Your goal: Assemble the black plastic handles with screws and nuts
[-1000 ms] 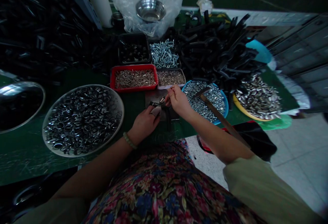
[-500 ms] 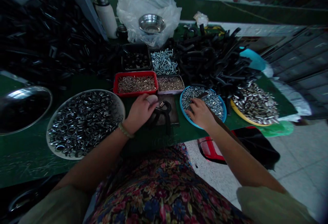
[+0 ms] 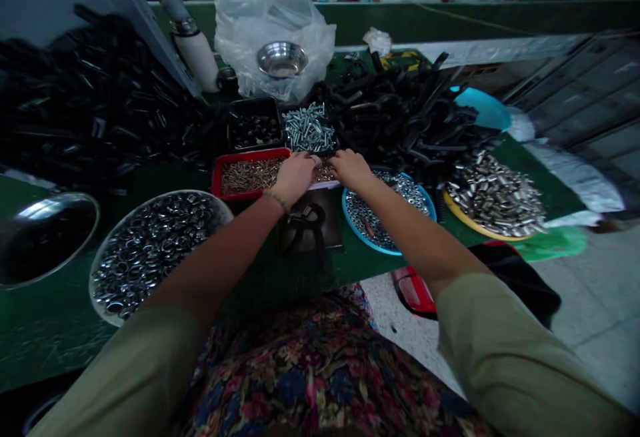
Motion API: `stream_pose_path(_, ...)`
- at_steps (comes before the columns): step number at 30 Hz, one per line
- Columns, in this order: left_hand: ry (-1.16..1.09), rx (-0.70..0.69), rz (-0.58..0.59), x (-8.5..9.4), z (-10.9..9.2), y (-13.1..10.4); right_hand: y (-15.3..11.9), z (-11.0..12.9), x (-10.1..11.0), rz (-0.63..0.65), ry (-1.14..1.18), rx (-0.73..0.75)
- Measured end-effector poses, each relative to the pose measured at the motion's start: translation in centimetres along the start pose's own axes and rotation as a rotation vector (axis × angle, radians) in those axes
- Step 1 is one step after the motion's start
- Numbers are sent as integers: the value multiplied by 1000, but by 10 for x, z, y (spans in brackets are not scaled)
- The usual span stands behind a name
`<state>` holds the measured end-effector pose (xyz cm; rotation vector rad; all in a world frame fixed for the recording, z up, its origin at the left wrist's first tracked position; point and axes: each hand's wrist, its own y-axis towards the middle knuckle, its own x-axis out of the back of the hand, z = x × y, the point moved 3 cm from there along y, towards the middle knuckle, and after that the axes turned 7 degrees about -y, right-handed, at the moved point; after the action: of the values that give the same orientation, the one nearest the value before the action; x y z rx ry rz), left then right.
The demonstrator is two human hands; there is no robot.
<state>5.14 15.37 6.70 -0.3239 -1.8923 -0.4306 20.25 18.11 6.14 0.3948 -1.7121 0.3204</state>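
Note:
My left hand (image 3: 296, 178) is over the right end of a red tray (image 3: 217, 180) of small pins, its fingers bent toward a tray of tiny metal parts (image 3: 326, 171). From the right, my right hand (image 3: 350, 169) reaches that same tray, its fingers curled together. The fingertips of both hands are close to each other, and what they hold is too small or hidden to tell. Nearer my body, a black clamp-like part (image 3: 316, 223) lies on a dark flat plate (image 3: 334, 240).
Silver rings fill a round tray (image 3: 160, 243) at left. Nuts fill a blue tray (image 3: 385, 213); metal cylinders fill a yellow tray (image 3: 493, 197). Behind stand screws (image 3: 309, 127), a steel bowl (image 3: 282, 60) and heaped black parts (image 3: 400, 110). A white flask (image 3: 196, 57) stands back left.
My right hand has left the blue tray and moved left to the small-parts tray. My left hand has moved forward and right, away from the black part. The view has shifted slightly.

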Motion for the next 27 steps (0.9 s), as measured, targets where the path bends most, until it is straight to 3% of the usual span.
stream_pose_path(4,121,47,59,-2,1,38,23,10,-1,27,-48,20)
stream_pose_path(12,49,66,49,-9,3,42,17,10,-12,-4,-1,-29)
stream_pose_path(17,-35,98,29,1,6,44,21,13,-13,16,14,-12)
stream_pose_path(20,-291,22,-51,14,5,22,21,12,-12,11,26,-8)
stream_pose_path(23,-614,-27,-105,23,6,-23,20,10,-14,14,50,-19)
stream_pose_path(27,-789,187,-116,12,12,-86,22,10,-18,17,75,-42)
